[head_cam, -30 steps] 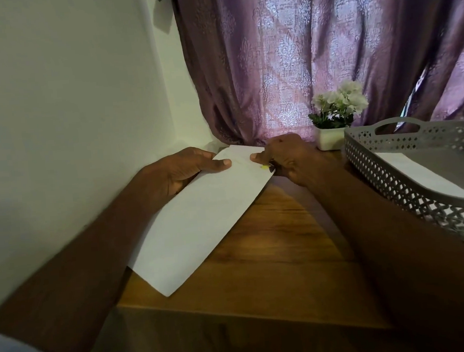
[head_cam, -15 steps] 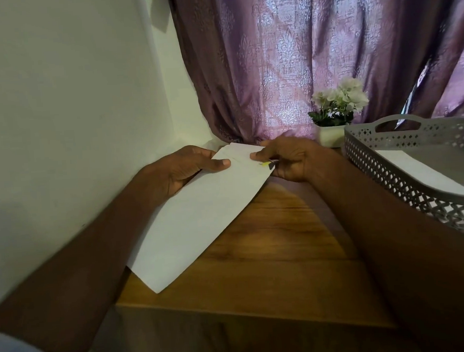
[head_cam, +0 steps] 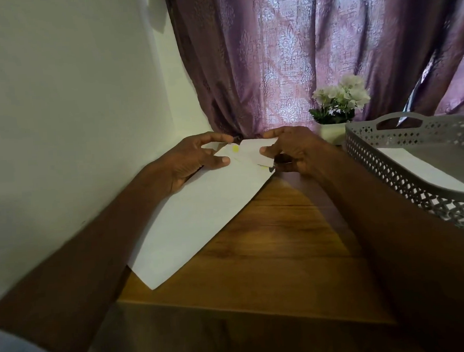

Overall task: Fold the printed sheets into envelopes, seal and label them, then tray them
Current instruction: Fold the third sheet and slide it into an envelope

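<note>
Both hands are working the far end of the long white paper envelope (head_cam: 201,219) lying diagonally on the brown wooden table (head_cam: 272,255). Left hand (head_cam: 197,161) is pinching its far-left edge, thumb on top. Right hand (head_cam: 289,149) is pinching the small folded white flap (head_cam: 254,152), fingers curled. Grey perforated plastic tray (head_cam: 389,170) is sitting just right of the right hand, holding a white envelope (head_cam: 417,168).

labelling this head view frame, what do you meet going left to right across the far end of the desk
left hand → white paper envelope with a yellow dot → right hand → small white pot of white flowers → grey perforated plastic tray
</note>
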### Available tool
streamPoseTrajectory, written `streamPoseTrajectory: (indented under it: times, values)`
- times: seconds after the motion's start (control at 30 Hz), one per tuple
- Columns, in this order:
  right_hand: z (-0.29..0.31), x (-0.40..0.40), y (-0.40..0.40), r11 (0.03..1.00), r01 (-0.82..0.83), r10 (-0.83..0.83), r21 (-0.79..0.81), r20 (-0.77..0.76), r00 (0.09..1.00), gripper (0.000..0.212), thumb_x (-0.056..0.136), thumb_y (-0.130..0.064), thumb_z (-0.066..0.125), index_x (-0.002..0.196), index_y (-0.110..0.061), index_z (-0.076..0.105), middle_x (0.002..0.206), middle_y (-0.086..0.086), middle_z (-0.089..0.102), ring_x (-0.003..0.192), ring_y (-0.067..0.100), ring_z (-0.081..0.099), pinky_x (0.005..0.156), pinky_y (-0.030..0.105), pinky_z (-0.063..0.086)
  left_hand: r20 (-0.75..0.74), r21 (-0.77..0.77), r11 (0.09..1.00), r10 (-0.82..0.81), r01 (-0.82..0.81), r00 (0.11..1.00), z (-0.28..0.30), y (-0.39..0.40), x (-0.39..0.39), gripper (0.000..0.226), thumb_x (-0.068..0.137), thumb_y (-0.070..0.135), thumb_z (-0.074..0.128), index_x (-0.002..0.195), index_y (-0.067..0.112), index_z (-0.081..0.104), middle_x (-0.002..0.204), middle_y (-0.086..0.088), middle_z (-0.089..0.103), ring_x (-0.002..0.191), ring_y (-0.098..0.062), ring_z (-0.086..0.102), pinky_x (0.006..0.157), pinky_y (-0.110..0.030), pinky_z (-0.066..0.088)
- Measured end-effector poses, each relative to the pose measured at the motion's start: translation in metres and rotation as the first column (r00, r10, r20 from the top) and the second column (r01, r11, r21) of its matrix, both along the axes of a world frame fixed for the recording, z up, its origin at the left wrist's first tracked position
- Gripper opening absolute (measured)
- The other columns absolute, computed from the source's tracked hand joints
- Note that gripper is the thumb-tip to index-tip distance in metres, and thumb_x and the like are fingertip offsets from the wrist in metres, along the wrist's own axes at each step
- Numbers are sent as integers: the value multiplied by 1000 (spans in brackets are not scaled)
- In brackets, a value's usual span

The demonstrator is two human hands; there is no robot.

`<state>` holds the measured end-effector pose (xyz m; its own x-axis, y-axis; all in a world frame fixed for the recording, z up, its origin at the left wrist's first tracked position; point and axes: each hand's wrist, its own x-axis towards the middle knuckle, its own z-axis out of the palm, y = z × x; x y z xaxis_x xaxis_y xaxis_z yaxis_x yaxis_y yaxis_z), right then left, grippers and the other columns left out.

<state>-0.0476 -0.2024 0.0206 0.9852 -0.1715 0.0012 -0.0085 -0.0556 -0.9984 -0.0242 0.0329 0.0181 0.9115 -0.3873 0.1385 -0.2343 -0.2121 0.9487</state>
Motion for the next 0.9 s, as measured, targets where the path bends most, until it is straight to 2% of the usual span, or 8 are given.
streamPoseTrajectory:
  times: [0.17,0.27,0.37,0.43,0.57,0.63,0.77,0.9]
  values:
    - [3,-1,-1,992,-82,78,-101,-48,996,29,92,1,68,110,-22,70,109,9,75,92,21,70,75,34,59,48,34,999,-11,9,999,-1,1,1,37,89,-3,74,119,20,77,133,-8,70,130,-26,62,113,-43,47]
    - [3,-2,3,991,-78,75,-112,-28,997,32,94,3,65,116,-20,70,106,8,75,90,18,69,62,28,56,67,71,997,-37,32,997,-2,1,2,39,91,-3,72,124,18,75,136,-4,68,134,-21,59,113,-40,47]
    - [2,-4,6,991,-70,70,-113,-2,998,31,94,4,66,111,-21,71,105,8,75,89,17,69,56,25,56,56,58,997,-59,56,997,-2,-1,2,43,90,-6,71,127,16,73,134,-4,70,126,-17,65,110,-38,50]
    - [0,-5,9,993,-67,69,-96,21,997,29,91,4,70,109,-19,72,106,9,75,88,18,71,54,24,56,38,40,997,-63,62,997,-4,-1,4,45,86,-5,76,126,17,73,134,-7,70,125,-21,66,108,-42,52]
    - [-4,-6,20,999,-32,34,-28,79,996,28,85,4,76,109,-11,74,100,10,75,68,12,68,44,17,51,-8,19,999,34,-34,999,-4,-4,6,47,80,10,86,123,23,73,125,-11,73,114,-34,70,103,-51,55]
    - [-7,-3,24,1000,-15,16,-5,86,996,24,85,-1,79,106,-11,75,98,8,75,71,13,67,49,18,54,-8,-7,994,109,-109,994,-4,-4,7,44,78,14,88,119,24,75,119,-12,75,109,-33,72,99,-48,57]
    - [-9,1,31,1000,8,-9,21,18,1000,22,87,-25,78,106,-14,75,104,7,74,96,23,68,75,34,60,-62,-83,975,201,-206,978,-3,-2,9,47,75,13,90,118,21,75,114,-14,77,106,-32,74,96,-44,59]
    - [-10,3,30,999,-5,6,49,-6,1000,26,89,-27,75,111,-13,73,109,10,75,95,24,68,65,31,57,-101,-139,968,195,-208,975,0,-2,6,51,78,9,87,126,15,71,116,-17,75,102,-31,74,90,-38,61]
